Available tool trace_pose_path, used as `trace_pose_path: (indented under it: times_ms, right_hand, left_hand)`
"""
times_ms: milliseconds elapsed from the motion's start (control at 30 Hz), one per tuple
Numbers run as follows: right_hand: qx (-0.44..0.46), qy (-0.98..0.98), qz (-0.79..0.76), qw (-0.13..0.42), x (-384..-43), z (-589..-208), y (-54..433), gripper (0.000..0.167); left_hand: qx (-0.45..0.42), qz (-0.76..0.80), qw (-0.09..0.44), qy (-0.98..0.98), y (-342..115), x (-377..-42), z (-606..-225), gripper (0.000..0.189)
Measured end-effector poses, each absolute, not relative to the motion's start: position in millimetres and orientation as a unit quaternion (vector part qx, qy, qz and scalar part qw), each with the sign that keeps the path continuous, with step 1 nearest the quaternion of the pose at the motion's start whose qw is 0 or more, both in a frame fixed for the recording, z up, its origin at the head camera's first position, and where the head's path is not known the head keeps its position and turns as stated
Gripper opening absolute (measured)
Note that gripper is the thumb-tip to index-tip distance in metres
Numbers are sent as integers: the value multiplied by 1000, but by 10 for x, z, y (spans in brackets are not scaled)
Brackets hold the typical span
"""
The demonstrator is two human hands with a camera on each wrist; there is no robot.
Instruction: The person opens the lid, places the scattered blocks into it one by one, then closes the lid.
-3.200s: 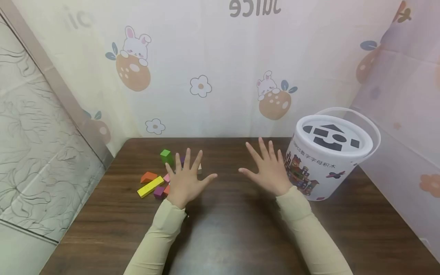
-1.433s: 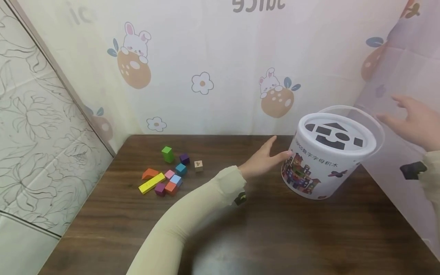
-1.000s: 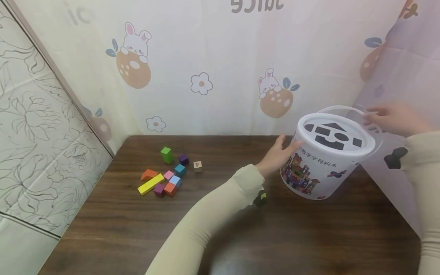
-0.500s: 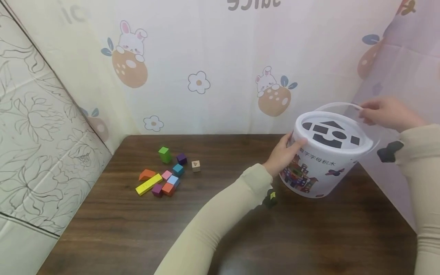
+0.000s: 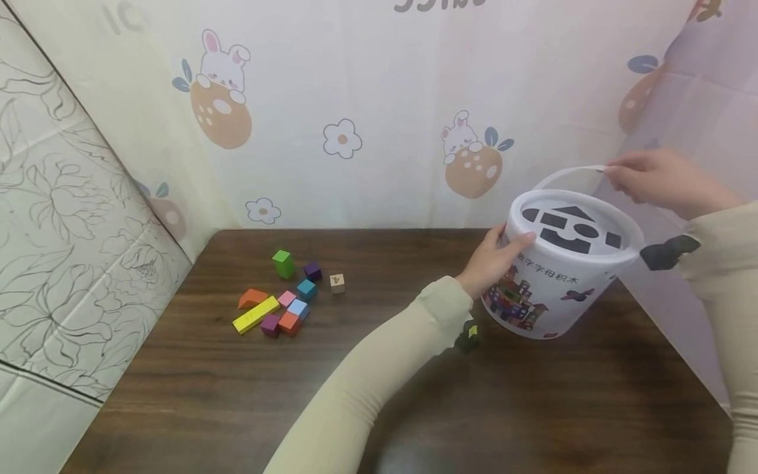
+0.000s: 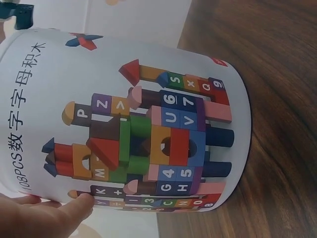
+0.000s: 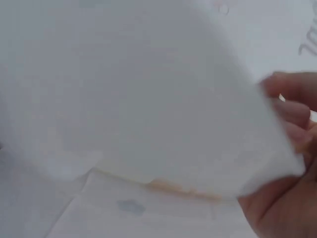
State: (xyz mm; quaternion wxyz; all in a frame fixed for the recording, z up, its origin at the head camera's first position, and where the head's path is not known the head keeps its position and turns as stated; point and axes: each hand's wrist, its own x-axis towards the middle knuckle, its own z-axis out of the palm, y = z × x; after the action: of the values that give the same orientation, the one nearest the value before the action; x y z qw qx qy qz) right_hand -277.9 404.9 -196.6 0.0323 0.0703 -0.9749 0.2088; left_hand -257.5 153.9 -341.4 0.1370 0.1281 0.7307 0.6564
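A white block bucket stands at the right of the table, with a castle of blocks printed on its side and shape-cut holes in its lid. My left hand holds the bucket's left side, its thumb near the rim; the other fingers are partly hidden behind it. With my right hand I pinch the raised white bucket handle above the lid's far right side. In the right wrist view, the curled fingers show beside a blurred white shape that fills much of the picture.
On the left of the dark wooden table lie several loose blocks, among them a green block, a yellow bar, an orange arch-like block and a numbered wooden cube. A printed curtain hangs behind.
From spread above the table, both hands have moved right to the bucket. The left has taken its side; the right has taken the handle and lifted it upward. The blocks lie where they were.
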Motion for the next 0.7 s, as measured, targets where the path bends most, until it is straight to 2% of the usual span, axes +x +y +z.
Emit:
trace_pose_path:
  times_ms: [100,267,600,700]
  right_hand:
    - [65,-978,194,36,-2767,-1911,3948,42]
    - [66,-982,176,14,-2719,-1822,3800,47]
    - [78,-978,189,-23,-2666,-1723,3500,44]
    - [77,-978,192,-14,-2657,-1712,3474,42]
  left_hand:
    - [131,658,138,729,1533,-2569,-3405,64]
    - [131,659,141,727,1522,-2562,-3402,63]
    - [143,654,131,731,1518,-2580,-3429,60]
    - [149,649,129,734,1508,-2584,-3425,59]
